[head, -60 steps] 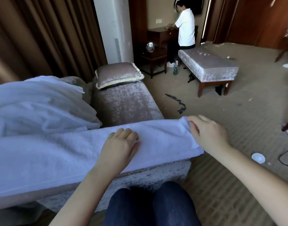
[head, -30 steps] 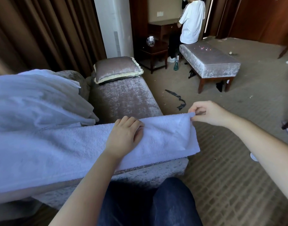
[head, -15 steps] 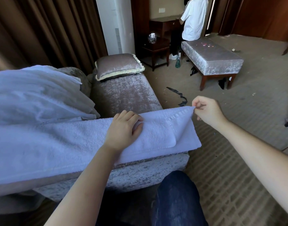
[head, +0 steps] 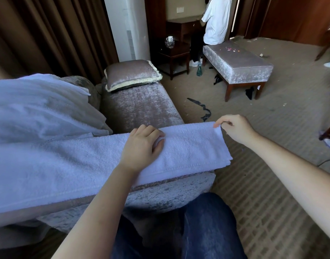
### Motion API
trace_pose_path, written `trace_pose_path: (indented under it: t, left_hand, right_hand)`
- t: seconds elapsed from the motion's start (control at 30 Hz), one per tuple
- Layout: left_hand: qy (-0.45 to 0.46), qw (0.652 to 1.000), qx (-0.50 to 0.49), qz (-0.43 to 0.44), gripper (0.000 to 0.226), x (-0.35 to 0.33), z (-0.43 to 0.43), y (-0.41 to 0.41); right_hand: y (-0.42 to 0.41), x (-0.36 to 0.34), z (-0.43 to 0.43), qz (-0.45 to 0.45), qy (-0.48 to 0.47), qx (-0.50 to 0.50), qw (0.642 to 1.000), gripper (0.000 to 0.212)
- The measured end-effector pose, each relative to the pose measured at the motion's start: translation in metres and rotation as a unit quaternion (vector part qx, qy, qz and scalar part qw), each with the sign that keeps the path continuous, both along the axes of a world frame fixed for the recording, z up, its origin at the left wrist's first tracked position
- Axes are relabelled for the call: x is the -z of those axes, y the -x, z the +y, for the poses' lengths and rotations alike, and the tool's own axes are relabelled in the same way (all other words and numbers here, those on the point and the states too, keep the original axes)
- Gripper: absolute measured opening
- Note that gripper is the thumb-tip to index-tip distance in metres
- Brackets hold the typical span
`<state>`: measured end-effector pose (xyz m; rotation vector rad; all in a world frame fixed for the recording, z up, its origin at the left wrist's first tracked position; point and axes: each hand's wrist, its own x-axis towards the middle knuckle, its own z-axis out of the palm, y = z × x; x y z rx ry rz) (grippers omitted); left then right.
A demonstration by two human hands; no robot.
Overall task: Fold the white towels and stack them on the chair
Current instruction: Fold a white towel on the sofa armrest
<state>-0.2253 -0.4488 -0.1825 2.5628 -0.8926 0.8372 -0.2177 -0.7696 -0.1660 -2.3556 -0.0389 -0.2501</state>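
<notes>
Two hands point(head: 141, 144) point(head: 235, 129), one stretched towel point(head: 188, 148), one cushion point(head: 130, 73), one bench point(head: 239, 60).

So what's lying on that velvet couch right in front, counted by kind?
Long white towel: 1
Heap of white linen: 1 (separate pieces can't be told)
Velvet cushion: 1
Total: 3
</notes>
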Motion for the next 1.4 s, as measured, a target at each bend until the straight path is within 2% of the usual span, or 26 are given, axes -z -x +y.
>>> trace_pose_path:
  t: [0.17, 0.27, 0.37, 0.47, 0.67, 1.2, 1.4]
  left_hand:
    - [-0.020, 1.000, 0.013, -0.009, 0.023, 0.000, -0.001, 0.003]
    - [-0.021, 1.000, 0.011, -0.014, 0.024, -0.001, -0.004, 0.003]
    - [-0.024, 1.000, 0.000, -0.015, 0.023, -0.001, -0.007, 0.003]
    - [-0.030, 0.999, -0.011, -0.017, 0.019, 0.000, -0.009, 0.001]
    - [-0.023, 0.999, -0.016, -0.022, 0.022, 0.001, -0.011, 0.001]
    - [-0.007, 0.999, -0.024, -0.025, 0.021, 0.001, -0.009, 0.002]
    - [-0.016, 1.000, -0.014, -0.017, 0.021, 0.000, -0.008, 0.003]
  right_hand:
    - [0.002, 0.008, 0.013, 0.013, -0.089, 0.016, 0.996, 0.009]
    - [0.000, 0.016, 0.023, 0.005, -0.093, 0.041, 0.995, 0.031]
    - [-0.003, 0.021, 0.033, 0.022, -0.089, 0.068, 0.993, 0.040]
    - [-0.007, 0.028, 0.036, 0.035, -0.047, 0.046, 0.997, 0.031]
    - [-0.010, 0.029, 0.035, -0.026, -0.042, 0.060, 0.997, 0.016]
    - [-0.014, 0.036, 0.032, -0.024, -0.018, 0.038, 0.999, 0.019]
    - [-0.011, 0.029, 0.032, -0.019, -0.037, 0.057, 0.997, 0.021]
